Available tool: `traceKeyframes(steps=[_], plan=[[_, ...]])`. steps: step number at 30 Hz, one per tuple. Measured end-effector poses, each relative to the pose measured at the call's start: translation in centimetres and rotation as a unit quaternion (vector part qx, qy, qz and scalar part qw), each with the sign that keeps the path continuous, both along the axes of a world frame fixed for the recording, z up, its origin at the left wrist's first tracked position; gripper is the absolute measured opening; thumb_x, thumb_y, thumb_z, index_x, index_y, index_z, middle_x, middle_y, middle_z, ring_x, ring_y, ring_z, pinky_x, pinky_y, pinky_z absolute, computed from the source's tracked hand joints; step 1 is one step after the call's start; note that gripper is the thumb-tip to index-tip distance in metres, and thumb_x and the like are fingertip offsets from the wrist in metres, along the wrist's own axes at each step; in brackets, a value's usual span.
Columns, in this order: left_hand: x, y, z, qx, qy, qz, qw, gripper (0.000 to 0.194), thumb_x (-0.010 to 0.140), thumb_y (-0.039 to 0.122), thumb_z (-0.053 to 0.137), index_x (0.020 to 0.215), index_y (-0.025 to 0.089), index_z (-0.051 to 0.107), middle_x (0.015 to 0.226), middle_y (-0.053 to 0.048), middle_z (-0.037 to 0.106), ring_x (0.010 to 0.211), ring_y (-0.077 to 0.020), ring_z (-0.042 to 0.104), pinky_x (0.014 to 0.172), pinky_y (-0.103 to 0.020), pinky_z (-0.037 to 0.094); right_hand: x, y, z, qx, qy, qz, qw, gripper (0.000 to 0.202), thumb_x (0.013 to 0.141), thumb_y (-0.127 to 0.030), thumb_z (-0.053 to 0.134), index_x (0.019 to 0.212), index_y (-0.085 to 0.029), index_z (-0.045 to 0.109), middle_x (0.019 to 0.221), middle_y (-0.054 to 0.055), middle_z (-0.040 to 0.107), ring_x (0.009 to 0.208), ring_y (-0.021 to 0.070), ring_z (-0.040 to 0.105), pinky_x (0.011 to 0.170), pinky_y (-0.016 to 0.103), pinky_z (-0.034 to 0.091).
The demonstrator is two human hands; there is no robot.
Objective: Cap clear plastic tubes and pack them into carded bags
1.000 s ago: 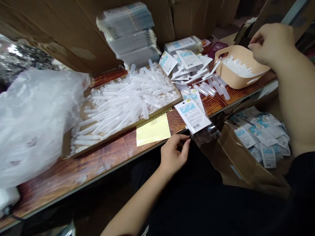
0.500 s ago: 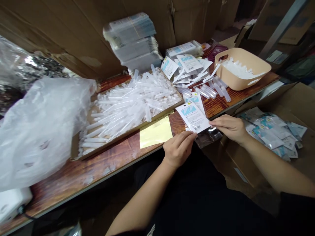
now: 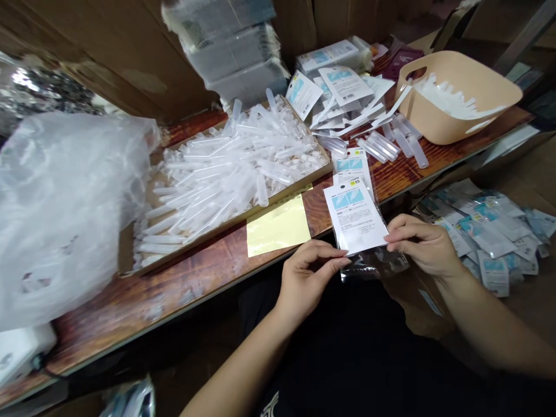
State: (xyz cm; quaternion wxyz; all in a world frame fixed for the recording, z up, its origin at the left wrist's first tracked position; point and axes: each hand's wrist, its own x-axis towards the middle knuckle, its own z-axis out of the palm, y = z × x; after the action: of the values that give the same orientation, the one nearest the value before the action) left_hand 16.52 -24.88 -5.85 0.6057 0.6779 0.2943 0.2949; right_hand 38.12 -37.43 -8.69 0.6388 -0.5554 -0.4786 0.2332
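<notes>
The left hand (image 3: 307, 281) and right hand (image 3: 428, 246) pinch the white printed card (image 3: 357, 223) between them by its low corners, probably to keep it flat; the beige basket (image 3: 438, 128) sits past the right hand, maybe for easy reach.

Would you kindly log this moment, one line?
left hand: pinching packet at left; right hand: pinching packet at right; tubes: in tray

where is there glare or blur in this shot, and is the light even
Head view: glints on the clear sleeve below the printed card and on the silvery heap at upper left; head view: soft detail on the plastic bag, the card's smallest print unreadable; head view: uneven light, the yellow sheet bright, the dark clothing nearly featureless.
</notes>
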Motion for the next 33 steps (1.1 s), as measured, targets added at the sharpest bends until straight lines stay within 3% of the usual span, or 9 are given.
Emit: traceKeyframes(steps=[3, 7, 13, 19, 24, 33], plan=[[-0.1, -0.1, -0.3, -0.110, -0.002, 0.004, 0.994, 0.009, 0.072, 0.024, 0.092, 0.078, 0.026, 0.086, 0.089, -0.005, 0.076, 0.085, -0.0148, 0.071, 0.078, -0.024, 0.061, -0.5, -0.2, -0.3, 0.006, -0.012, -0.008, 1.000, 0.013, 0.082, -0.024, 0.086, 0.092, -0.033, 0.085, 0.082, 0.002, 0.073, 0.074, 0.0130, 0.069, 0.065, 0.024, 0.057], [-0.3, 0.0, -0.9, -0.266, -0.004, -0.017, 0.964, 0.012, 0.067, 0.028, 0.095, 0.072, 0.025, 0.085, 0.090, -0.005, 0.076, 0.076, -0.0140, 0.072, 0.062, -0.022, 0.062, -1.0, -0.5, -0.3, 0.005, -0.038, -0.007, 0.999, 0.021, 0.084, -0.014, 0.081, 0.094, -0.033, 0.085, 0.082, 0.001, 0.073, 0.073, 0.0127, 0.069, 0.063, 0.024, 0.058], [-0.6, -0.2, -1.6, -0.344, -0.019, -0.017, 0.939, 0.014, 0.064, 0.026, 0.097, 0.068, 0.022, 0.084, 0.079, -0.003, 0.075, 0.065, -0.0091, 0.071, 0.061, -0.017, 0.062, -1.7, -1.4, -0.1, -0.028, -0.024, -0.020, 0.999, 0.019, 0.084, -0.009, 0.079, 0.089, -0.027, 0.081, 0.081, 0.001, 0.073, 0.075, 0.0140, 0.069, 0.066, 0.025, 0.058], [-0.7, -0.8, -2.0, -0.352, -0.047, 0.003, 0.935, 0.011, 0.069, 0.024, 0.095, 0.075, 0.025, 0.085, 0.086, -0.003, 0.077, 0.074, -0.0122, 0.075, 0.069, -0.022, 0.068, -3.1, -1.7, -0.7, -0.051, 0.079, -0.050, 0.994, 0.016, 0.088, -0.012, 0.075, 0.094, -0.026, 0.077, 0.089, 0.002, 0.069, 0.081, 0.0134, 0.066, 0.067, 0.024, 0.055], [-0.6, -1.1, -2.2, -0.336, -0.074, 0.037, 0.938, 0.010, 0.071, 0.023, 0.094, 0.073, 0.026, 0.085, 0.084, -0.001, 0.078, 0.070, -0.0099, 0.075, 0.067, -0.018, 0.066, -3.9, -1.2, -1.0, -0.050, 0.075, -0.074, 0.993, 0.018, 0.080, -0.012, 0.084, 0.088, -0.027, 0.078, 0.084, 0.000, 0.070, 0.077, 0.0133, 0.066, 0.064, 0.025, 0.055], [-0.1, -2.0, -1.8, -0.303, -0.093, 0.100, 0.943, 0.017, 0.070, 0.015, 0.092, 0.062, 0.021, 0.078, 0.073, 0.001, 0.075, 0.061, -0.0066, 0.072, 0.064, -0.015, 0.063, -5.4, -0.2, 0.0, -0.068, 0.177, -0.147, 0.971, 0.014, 0.076, -0.014, 0.086, 0.075, -0.025, 0.077, 0.075, -0.003, 0.071, 0.069, 0.0100, 0.067, 0.063, 0.022, 0.056]])
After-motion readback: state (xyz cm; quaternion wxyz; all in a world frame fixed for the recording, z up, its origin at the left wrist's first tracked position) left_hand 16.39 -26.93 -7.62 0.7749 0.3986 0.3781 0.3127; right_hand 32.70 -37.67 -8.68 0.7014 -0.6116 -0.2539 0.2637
